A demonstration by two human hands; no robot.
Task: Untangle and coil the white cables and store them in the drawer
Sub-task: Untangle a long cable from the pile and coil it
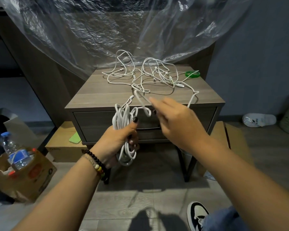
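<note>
On the grey nightstand [107,95], white cables [150,75] lie tangled. Before its closed drawer [97,124], the left hand [118,140] clenches a coil [123,124]; the right hand [175,119] pinches the next loop. Feed even loops, avoiding snags.

A fat coil of white cable [123,129] hangs upright in front of the drawer [107,124], loops bunched together at the middle and spilling out above and below. From its top a strand runs up over the table edge into the tangle of white cables [150,75], which sprawls across the back half of the wooden top, loops arching up off the surface, several plug ends showing. The drawer front, grey-brown wood, sits closed under the top.
</note>
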